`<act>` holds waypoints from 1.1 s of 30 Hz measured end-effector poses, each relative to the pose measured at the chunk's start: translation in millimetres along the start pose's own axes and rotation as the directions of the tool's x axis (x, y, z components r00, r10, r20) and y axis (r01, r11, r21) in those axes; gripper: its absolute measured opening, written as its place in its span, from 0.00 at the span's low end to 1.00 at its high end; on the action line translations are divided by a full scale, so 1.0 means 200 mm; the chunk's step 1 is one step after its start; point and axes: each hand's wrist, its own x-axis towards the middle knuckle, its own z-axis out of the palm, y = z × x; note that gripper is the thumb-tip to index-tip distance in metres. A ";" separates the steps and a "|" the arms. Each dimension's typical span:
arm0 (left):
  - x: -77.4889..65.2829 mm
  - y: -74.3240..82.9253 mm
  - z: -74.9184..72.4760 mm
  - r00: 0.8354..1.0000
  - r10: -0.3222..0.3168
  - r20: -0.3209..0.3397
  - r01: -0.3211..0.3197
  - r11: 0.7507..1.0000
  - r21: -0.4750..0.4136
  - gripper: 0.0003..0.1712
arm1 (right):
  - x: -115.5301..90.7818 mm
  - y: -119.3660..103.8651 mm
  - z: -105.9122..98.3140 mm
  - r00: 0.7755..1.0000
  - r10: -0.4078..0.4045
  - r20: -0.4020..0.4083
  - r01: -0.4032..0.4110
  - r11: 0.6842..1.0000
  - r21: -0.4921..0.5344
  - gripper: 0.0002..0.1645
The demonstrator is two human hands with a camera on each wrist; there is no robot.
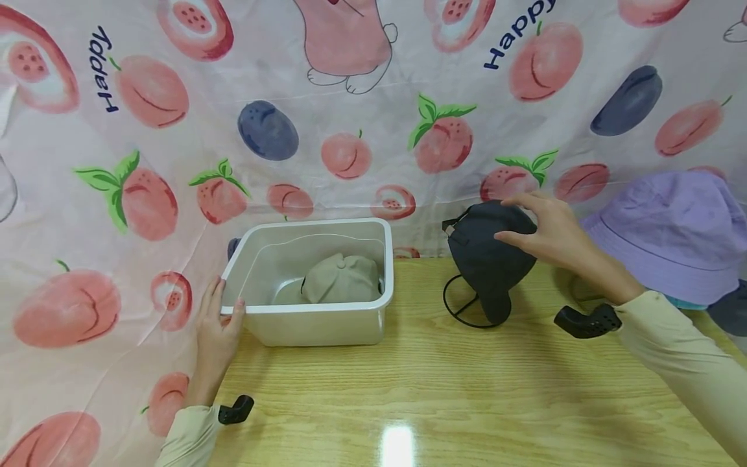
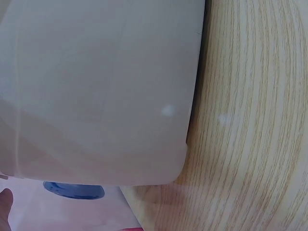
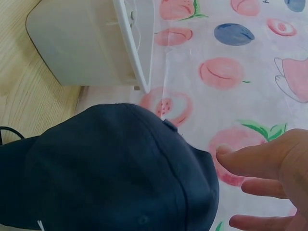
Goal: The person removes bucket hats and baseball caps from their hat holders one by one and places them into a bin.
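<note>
A black baseball cap (image 1: 490, 243) hangs on a black wire stand (image 1: 452, 311), its brim pointing down. My right hand (image 1: 545, 230) is at the cap's upper right side, thumb spread from the fingers. In the right wrist view the thumb (image 3: 231, 156) is close beside the cap (image 3: 115, 168), with nothing between thumb and fingers. A beige plastic bin (image 1: 315, 324) holds a khaki cap (image 1: 344, 279). At the bin's front left corner my left hand (image 1: 217, 327) rests against the rim, fingers fairly straight along the left side and thumb at the front.
A purple bucket hat (image 1: 671, 233) stands at the right, with a dark hat (image 1: 732, 308) partly showing past it. The wooden table (image 1: 467, 402) meets a fruit-printed cloth (image 1: 362, 117) behind the bin. Dark wrist mounts (image 1: 586, 321) stick out from both sleeves.
</note>
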 end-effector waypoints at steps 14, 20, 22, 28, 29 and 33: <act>0.01 -0.01 0.00 0.999 0.028 -0.021 -0.028 0.999 -0.030 0.32 | -0.04 0.10 0.00 0.994 0.068 0.081 -0.066 0.997 -0.031 0.37; 0.01 -0.01 0.00 0.999 0.036 -0.030 -0.037 0.999 -0.025 0.31 | -0.06 0.16 0.01 0.993 0.050 0.108 -0.046 0.998 -0.035 0.40; 0.01 -0.01 0.00 0.999 0.040 -0.032 -0.040 0.999 -0.021 0.31 | -0.06 0.19 0.01 0.992 0.045 0.120 -0.042 0.999 -0.033 0.43; 0.01 0.00 0.00 0.998 0.045 -0.036 -0.046 0.999 -0.003 0.31 | -0.07 0.24 0.03 0.980 0.107 0.170 -0.111 0.994 0.013 0.50; 0.01 0.00 0.00 0.998 0.046 -0.036 -0.046 0.999 -0.002 0.31 | -0.07 0.25 0.03 0.979 0.114 0.171 -0.120 0.992 0.024 0.50; 0.00 0.00 0.00 0.999 0.041 -0.032 -0.041 0.999 -0.008 0.31 | -0.08 0.27 0.05 0.983 0.121 0.135 -0.130 0.990 0.061 0.48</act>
